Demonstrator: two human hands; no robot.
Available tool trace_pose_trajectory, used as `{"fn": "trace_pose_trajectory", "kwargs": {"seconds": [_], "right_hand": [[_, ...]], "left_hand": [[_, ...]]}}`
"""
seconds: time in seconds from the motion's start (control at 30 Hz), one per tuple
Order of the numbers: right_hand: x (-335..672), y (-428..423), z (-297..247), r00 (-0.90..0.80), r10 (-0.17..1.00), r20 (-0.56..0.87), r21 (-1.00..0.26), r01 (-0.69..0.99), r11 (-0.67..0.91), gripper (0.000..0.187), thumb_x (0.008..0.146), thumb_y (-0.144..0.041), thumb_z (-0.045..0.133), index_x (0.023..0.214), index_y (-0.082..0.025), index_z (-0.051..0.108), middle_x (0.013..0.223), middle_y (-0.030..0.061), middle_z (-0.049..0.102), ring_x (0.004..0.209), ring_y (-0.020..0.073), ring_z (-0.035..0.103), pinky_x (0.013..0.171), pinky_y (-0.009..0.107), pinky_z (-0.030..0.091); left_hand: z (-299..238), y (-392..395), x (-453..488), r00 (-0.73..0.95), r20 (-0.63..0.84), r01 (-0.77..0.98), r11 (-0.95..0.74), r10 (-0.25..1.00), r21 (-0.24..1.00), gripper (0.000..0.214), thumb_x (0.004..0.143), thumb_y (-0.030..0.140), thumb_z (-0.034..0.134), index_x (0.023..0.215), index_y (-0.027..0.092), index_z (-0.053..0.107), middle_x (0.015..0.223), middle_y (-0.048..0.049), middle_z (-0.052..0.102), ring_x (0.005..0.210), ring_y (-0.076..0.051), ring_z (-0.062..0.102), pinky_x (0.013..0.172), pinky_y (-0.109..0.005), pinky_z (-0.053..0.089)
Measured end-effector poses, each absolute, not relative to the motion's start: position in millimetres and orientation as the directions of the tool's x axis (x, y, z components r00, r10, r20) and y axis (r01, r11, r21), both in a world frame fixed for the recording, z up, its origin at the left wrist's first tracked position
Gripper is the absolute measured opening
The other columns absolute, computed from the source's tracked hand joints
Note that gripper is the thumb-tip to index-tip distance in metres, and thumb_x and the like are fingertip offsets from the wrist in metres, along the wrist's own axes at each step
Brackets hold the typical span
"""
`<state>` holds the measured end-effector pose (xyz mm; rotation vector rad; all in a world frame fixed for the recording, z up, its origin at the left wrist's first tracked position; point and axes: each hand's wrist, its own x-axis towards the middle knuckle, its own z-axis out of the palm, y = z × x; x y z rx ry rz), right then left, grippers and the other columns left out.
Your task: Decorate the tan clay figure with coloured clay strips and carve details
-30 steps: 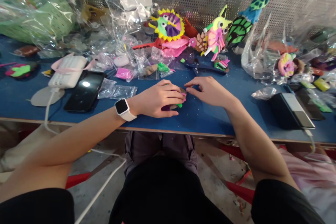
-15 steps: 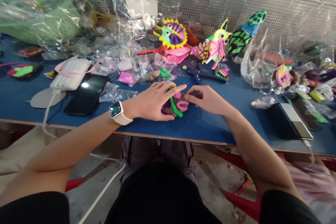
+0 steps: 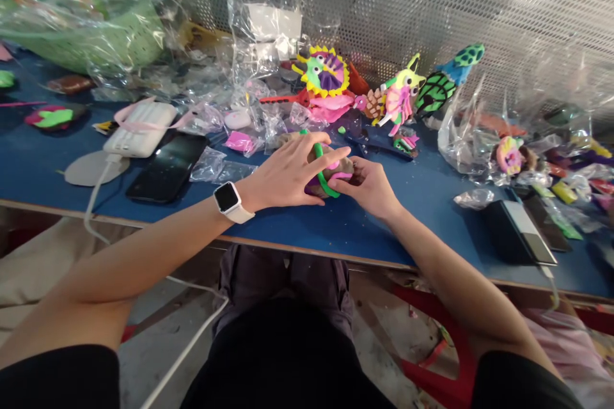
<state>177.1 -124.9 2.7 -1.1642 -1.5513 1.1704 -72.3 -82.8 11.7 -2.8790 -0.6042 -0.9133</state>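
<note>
A small clay figure (image 3: 330,174), brown and purple with green and pink strips, sits between my hands on the blue table (image 3: 364,223). My left hand (image 3: 288,172) lies over its left side with the fingers stretched across the green strip; a white smartwatch (image 3: 227,197) is on that wrist. My right hand (image 3: 368,186) curls round the figure's right side and grips it. Much of the figure is hidden under my fingers.
Finished clay creatures (image 3: 326,73) (image 3: 400,92) stand at the back before a perforated metal wall. Clear plastic bags (image 3: 254,25) and a green basket (image 3: 96,19) crowd the back left. A black phone (image 3: 167,166), a white power bank (image 3: 141,129) and a dark box (image 3: 520,230) lie on the table.
The clay figure, first pressed flat and hidden under my hands, has been tipped up and shifted farther from me. My right hand has closed round its right side.
</note>
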Motion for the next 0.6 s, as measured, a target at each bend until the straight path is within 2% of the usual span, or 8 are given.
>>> {"fn": "trace_pose_trajectory", "kwargs": {"seconds": [0.07, 0.13, 0.23, 0.33, 0.47, 0.6], "right_hand": [[177.3, -124.6, 2.3, -0.19, 0.978, 0.089, -0.974, 0.188, 0.125, 0.062, 0.071, -0.073, 0.1, 0.093, -0.024, 0.069, 0.085, 0.0014, 0.075, 0.079, 0.0209, 0.07, 0.074, 0.038, 0.062], [178.6, -124.0, 2.1, -0.187, 0.979, 0.08, -0.972, 0.205, 0.119, 0.061, 0.071, -0.073, 0.099, 0.088, -0.024, 0.068, 0.082, 0.0014, 0.074, 0.077, 0.0205, 0.068, 0.072, 0.037, 0.059], [181.1, -123.0, 1.6, -0.191, 0.978, 0.082, -0.973, 0.198, 0.12, 0.06, 0.072, -0.074, 0.099, 0.088, -0.023, 0.071, 0.083, 0.0017, 0.074, 0.078, 0.0199, 0.066, 0.072, 0.036, 0.058], [182.6, -121.9, -0.4, -0.183, 0.978, 0.104, -0.976, 0.172, 0.136, 0.059, 0.077, -0.075, 0.096, 0.086, -0.022, 0.073, 0.081, 0.0014, 0.073, 0.076, 0.0182, 0.064, 0.072, 0.034, 0.057], [183.0, -120.4, -3.3, -0.17, 0.981, 0.098, -0.982, 0.142, 0.123, 0.06, 0.077, -0.078, 0.096, 0.082, -0.022, 0.075, 0.08, 0.0021, 0.073, 0.075, 0.0178, 0.064, 0.071, 0.034, 0.058], [182.5, -119.8, -2.8, -0.168, 0.983, 0.076, -0.992, 0.084, 0.091, 0.06, 0.075, -0.079, 0.098, 0.084, -0.023, 0.079, 0.083, 0.0027, 0.075, 0.076, 0.0178, 0.065, 0.074, 0.034, 0.06]], "left_hand": [[13.5, -80.7, -74.2, 0.725, 0.585, 0.385, -0.918, 0.364, 0.095, 0.108, 0.092, 0.059, 0.093, 0.179, 0.029, 0.036, 0.163, -0.0237, 0.056, 0.143, -0.043, 0.066, 0.119, -0.062, 0.058], [16.1, -76.8, -77.6, 0.688, 0.58, 0.419, -0.891, 0.437, 0.174, 0.101, 0.1, 0.067, 0.081, 0.179, 0.023, 0.035, 0.156, -0.0229, 0.065, 0.128, -0.038, 0.075, 0.11, -0.052, 0.063], [21.0, -70.1, -82.9, 0.661, 0.465, 0.508, -0.807, 0.589, 0.301, 0.081, 0.111, 0.065, 0.063, 0.173, 0.018, 0.041, 0.119, -0.0136, 0.08, 0.098, -0.03, 0.08, 0.087, -0.037, 0.062], [24.9, -66.6, -84.5, 0.644, 0.357, 0.549, -0.734, 0.676, 0.4, 0.067, 0.113, 0.061, 0.061, 0.162, 0.017, 0.052, 0.091, -0.0052, 0.077, 0.081, -0.027, 0.078, 0.077, -0.033, 0.054], [25.8, -66.0, -81.5, 0.635, 0.344, 0.467, -0.698, 0.692, 0.543, 0.053, 0.112, 0.056, 0.067, 0.148, 0.019, 0.058, 0.081, -0.0002, 0.074, 0.073, -0.024, 0.074, 0.074, -0.031, 0.049], [24.9, -64.9, -78.9, 0.599, 0.38, 0.386, -0.67, 0.705, 0.634, 0.039, 0.113, 0.057, 0.064, 0.125, 0.02, 0.065, 0.069, 0.0037, 0.064, 0.062, -0.018, 0.062, 0.066, -0.03, 0.041]]}}
